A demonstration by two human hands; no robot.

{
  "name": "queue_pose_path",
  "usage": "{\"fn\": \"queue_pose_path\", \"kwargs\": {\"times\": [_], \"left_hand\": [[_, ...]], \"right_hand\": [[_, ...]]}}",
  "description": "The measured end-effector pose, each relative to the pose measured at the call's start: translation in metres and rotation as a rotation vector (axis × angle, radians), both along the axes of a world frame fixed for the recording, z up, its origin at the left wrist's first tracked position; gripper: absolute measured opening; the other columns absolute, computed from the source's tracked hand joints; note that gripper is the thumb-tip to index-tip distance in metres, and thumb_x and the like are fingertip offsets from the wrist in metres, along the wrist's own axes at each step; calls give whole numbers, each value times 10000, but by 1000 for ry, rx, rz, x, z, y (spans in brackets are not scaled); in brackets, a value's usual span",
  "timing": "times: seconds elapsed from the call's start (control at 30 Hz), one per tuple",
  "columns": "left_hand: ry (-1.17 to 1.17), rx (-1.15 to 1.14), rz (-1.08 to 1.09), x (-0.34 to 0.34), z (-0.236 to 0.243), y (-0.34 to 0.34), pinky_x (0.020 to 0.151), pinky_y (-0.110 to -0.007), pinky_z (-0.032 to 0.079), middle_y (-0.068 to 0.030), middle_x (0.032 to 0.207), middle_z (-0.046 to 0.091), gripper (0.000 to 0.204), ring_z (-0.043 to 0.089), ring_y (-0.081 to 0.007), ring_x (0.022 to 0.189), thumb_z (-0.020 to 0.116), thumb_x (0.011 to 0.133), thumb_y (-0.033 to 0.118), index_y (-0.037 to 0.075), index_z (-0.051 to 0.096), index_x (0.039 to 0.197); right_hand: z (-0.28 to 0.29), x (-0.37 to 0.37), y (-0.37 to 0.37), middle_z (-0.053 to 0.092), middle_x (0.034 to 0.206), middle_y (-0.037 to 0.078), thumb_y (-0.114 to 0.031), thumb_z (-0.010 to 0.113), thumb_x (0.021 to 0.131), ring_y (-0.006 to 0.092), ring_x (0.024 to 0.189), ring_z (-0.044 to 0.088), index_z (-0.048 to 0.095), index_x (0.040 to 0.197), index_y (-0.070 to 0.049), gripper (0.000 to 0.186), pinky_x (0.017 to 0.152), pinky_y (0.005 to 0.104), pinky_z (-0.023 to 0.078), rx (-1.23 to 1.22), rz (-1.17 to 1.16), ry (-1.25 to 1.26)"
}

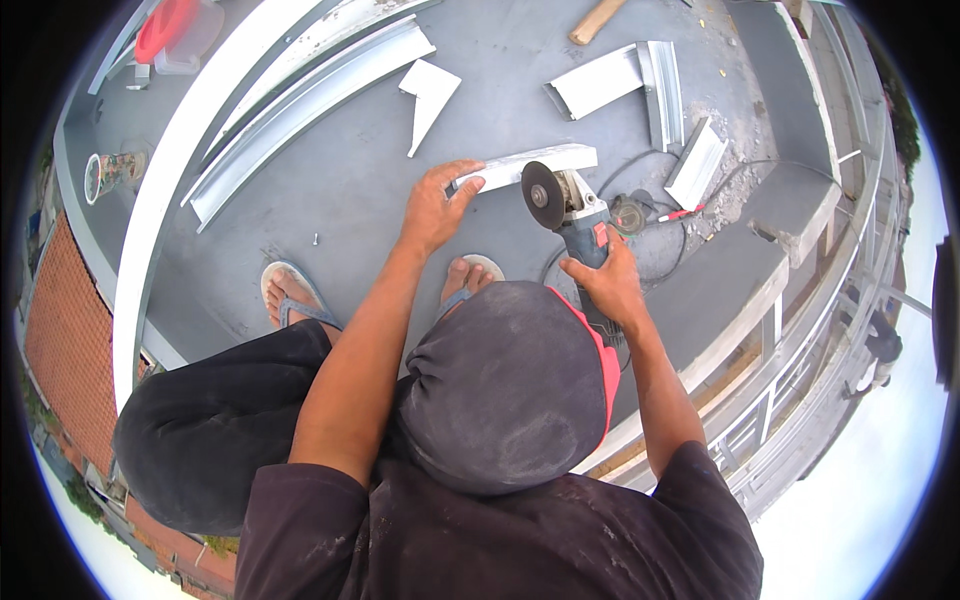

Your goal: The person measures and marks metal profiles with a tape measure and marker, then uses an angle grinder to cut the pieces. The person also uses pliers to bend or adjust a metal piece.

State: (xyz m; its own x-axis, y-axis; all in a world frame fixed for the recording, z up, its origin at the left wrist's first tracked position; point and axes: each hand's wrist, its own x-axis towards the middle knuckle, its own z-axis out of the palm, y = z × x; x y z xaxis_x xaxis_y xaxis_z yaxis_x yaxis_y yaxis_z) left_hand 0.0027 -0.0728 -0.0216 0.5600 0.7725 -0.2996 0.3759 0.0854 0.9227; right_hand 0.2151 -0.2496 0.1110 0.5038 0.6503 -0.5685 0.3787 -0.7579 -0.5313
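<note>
My left hand (438, 205) is closed on the left end of a short white metal channel piece (560, 157), its thumb and fingers on either side. The piece lies just above the grey floor, nearly level across the view. In my right hand (612, 278) is an angle grinder (582, 236), gripped round its dark body beside a red patch. The grinder's dark cutting disc (543, 194) stands close in front of the piece's near side; whether they touch I cannot tell. My sandalled feet rest on the floor just nearer than the piece.
Cut metal channel offcuts (598, 84) lie beyond the work, with a pointed offcut (430, 95) to their left. Long metal profiles (310, 115) curve along the left. A wooden handle (597, 20) shows at the top. A cable (735, 166) and rubble border the concrete ledge (725, 290) at right.
</note>
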Motion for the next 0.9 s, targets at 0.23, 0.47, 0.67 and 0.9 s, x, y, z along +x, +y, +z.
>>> {"fn": "queue_pose_path", "kwargs": {"times": [0.23, 0.47, 0.67, 0.9], "left_hand": [[-39, 17, -15, -2, 4, -1, 1171, -447, 473, -98, 1346, 751, 309, 639, -309, 1331, 758, 1002, 294, 118, 803, 1251], [-50, -19, 5, 0, 4, 2, 1171, -454, 473, -101, 1338, 758, 294, 641, -311, 1336, 759, 1003, 280, 113, 809, 1239], [-32, 6, -13, 0, 7, 6, 1166, -459, 474, -104, 1320, 767, 294, 645, -324, 1327, 757, 1002, 279, 114, 809, 1240], [-44, -33, -13, 1, 8, 9, 1160, -454, 478, -100, 1308, 771, 289, 644, -321, 1322, 748, 1007, 283, 113, 808, 1232]], "right_hand": [[5, -1, 14, 763, 1062, 251, -249, 838, 764, 419, 994, 748, 602, 1219, 61, 599, 902, 482, 571, -56, -24, 71], [7, -2, 28, 757, 1055, 266, -252, 825, 764, 429, 1000, 750, 578, 1226, 60, 610, 903, 491, 569, -112, 4, 42], [5, -3, 30, 752, 1059, 285, -266, 826, 769, 458, 1016, 743, 569, 1224, 64, 618, 907, 506, 565, -141, 6, 48], [3, -2, 30, 747, 1059, 305, -266, 828, 769, 484, 1024, 735, 566, 1218, 76, 622, 906, 515, 562, -141, 41, -26]]}}
